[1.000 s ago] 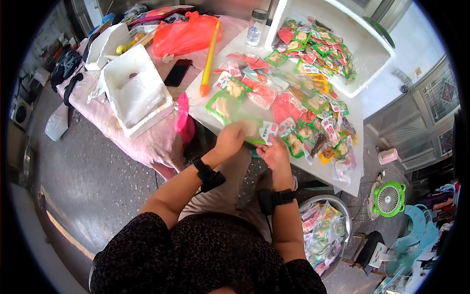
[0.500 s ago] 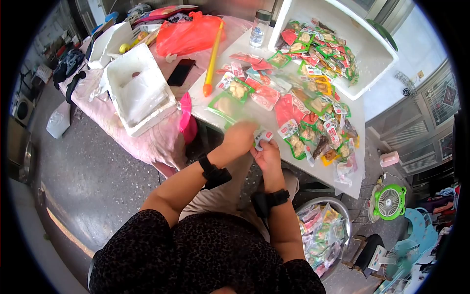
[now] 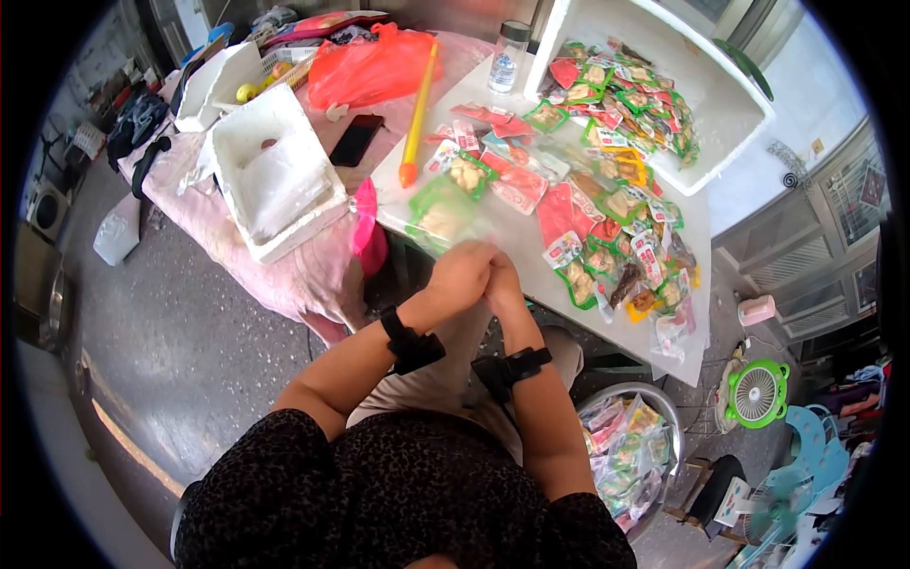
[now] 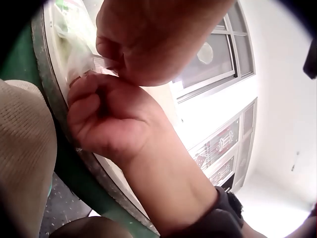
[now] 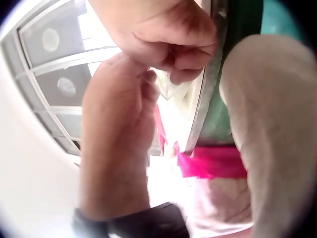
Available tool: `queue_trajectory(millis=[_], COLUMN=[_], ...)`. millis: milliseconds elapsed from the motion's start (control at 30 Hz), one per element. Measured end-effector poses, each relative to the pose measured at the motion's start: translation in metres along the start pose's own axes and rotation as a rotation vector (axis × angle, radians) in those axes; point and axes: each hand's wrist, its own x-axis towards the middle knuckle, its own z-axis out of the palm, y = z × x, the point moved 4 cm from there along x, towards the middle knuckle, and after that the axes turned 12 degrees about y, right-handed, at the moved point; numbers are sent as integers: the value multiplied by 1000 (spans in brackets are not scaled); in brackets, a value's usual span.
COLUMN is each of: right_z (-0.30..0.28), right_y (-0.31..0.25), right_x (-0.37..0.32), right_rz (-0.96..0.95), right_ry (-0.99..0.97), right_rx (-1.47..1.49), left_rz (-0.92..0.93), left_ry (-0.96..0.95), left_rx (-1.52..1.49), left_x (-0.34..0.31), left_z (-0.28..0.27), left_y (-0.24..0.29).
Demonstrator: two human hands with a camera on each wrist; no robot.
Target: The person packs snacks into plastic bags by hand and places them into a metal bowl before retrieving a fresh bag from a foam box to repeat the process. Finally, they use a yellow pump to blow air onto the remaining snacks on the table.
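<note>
In the head view my left hand point(image 3: 460, 280) and right hand point(image 3: 502, 286) meet at the near table edge, hiding what lies between their fingers. Clear plastic point(image 4: 100, 61) shows between the left hand point(image 4: 153, 42) and the curled right hand point(image 4: 111, 116) in the left wrist view. From the right wrist, a corner of the clear packet point(image 5: 173, 89) juts from under the right hand point(image 5: 168, 37), with the left hand point(image 5: 119, 104) against it. Both hands pinch this packet. Just beyond them is a blurred green-edged packet point(image 3: 442, 220).
Many food packets point(image 3: 621, 256) cover the table's right part, and more fill a tilted foam box point(image 3: 735, 142). A yellow stick point(image 3: 417, 123), a jar point(image 3: 507, 59), a phone point(image 3: 356, 140) and an open foam box point(image 3: 275, 180) stand around. Below right is a metal basin point(image 3: 675, 427) of packets.
The hands have come together, the right hand moving left against the left one. The packet's white label, visible between them earlier, is now hidden.
</note>
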Motion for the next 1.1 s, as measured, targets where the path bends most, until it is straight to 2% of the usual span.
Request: queue_trajectory(millis=[133, 167, 233, 333, 367, 467, 500, 600, 633, 700, 800, 900, 1000, 1100], right_z=[7, 6, 12, 15, 17, 21, 17, -4, -14, -32, -62, -92, -108, -117], right_y=[-11, -10, -1, 1, 3, 1, 5, -7, -12, -24, -42, -47, -57, -62], right_x=[-5, -4, 1, 13, 15, 0, 3, -3, -6, -15, -19, -15, -9, -3], right_rz=[-53, -33, 2, -206, -211, 50, 5, -58, -147, -327, -914, -863, -896, -780], right_ry=[-100, -75, -29, -67, -31, 28, 46, 44, 103, 217, 358, 460, 458, 422], right_rx=[-305, -268, -190, -641, -563, -91, -84, -330, -370, -452, -858, -1028, -1071, -987], left_rz=[2, -62, -98, -150, -181, -201, -197, 8, 8, 24, 26, 65, 97, 82], left_ry=[87, 46, 89, 124, 116, 89, 80, 106, 93, 39, -2, -21, 0, 1], left_rx=[-78, -56, -86, -128, -133, -73, -42, 237, 341, 326, 327, 269, 190, 173], left_x=[-4, -5, -7, -12, -11, -5, -4, -5, -8, -12, -12, -7, 1, 2], left_z=[-10, -11, -10, -6, -6, -9, -10, -8, -6, -1, 9, 24, 39, 51], left_y=[-6, -8, -13, -29, -32, -36, -36, -31, -30, -34, -40, -41, -39, -40])
